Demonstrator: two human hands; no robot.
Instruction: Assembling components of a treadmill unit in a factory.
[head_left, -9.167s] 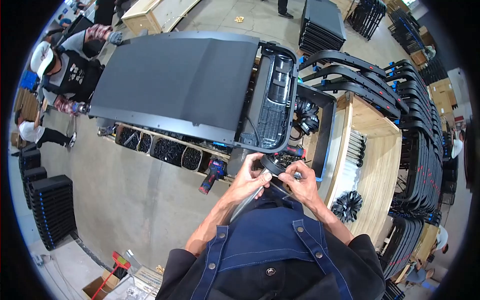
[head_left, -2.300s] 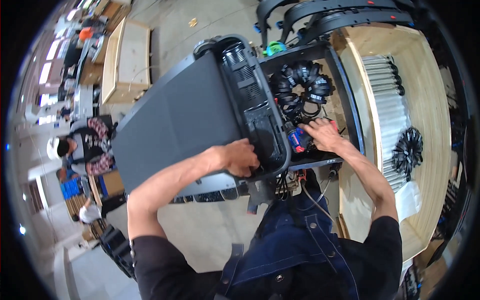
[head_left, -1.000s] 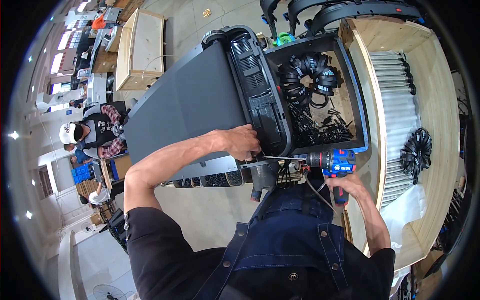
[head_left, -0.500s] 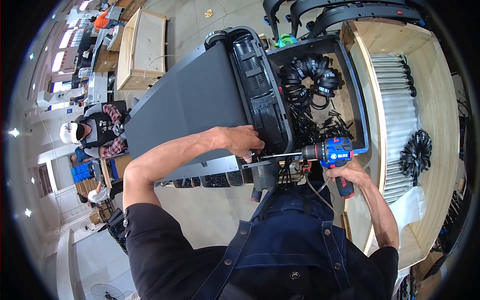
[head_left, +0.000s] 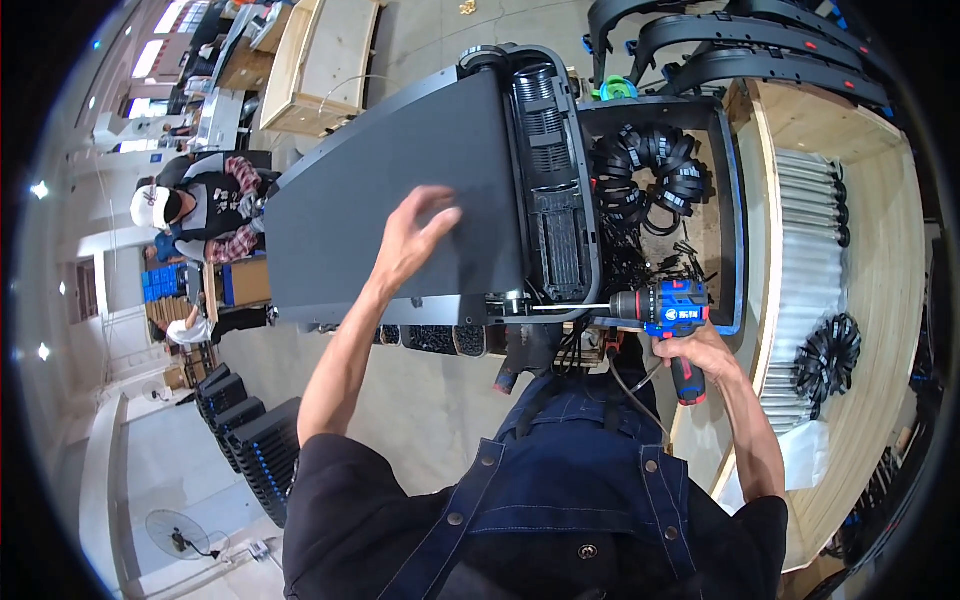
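My right hand (head_left: pixel 702 352) grips a blue, black and red cordless drill (head_left: pixel 676 308) by its handle. The drill's long, thin bit (head_left: pixel 575 308) points left, its tip at the near corner of a treadmill's black end frame (head_left: pixel 588 200). Whether the tip sits in a screw is too small to tell. Above the treadmill's dark belt (head_left: pixel 385 190) is my left hand (head_left: pixel 415 235), thumb and fingers apart, holding nothing. Beside the belt's near edge runs a grey side rail (head_left: pixel 420 311).
Right of the treadmill, a dark bin (head_left: pixel 735 220) holds black ring-shaped bundles (head_left: pixel 650 180) and small black parts. Beyond it, a wooden crate (head_left: pixel 885 330) contains wrapped metal tubes (head_left: pixel 810 220). Curved black frames (head_left: pixel 750 35) lie at the back. A co-worker (head_left: pixel 205 205) stands at the left end.
My left hand has lifted away from the treadmill's corner and moved left over the belt, its fingers opening. The drill stays in my right hand at nearly the same place.
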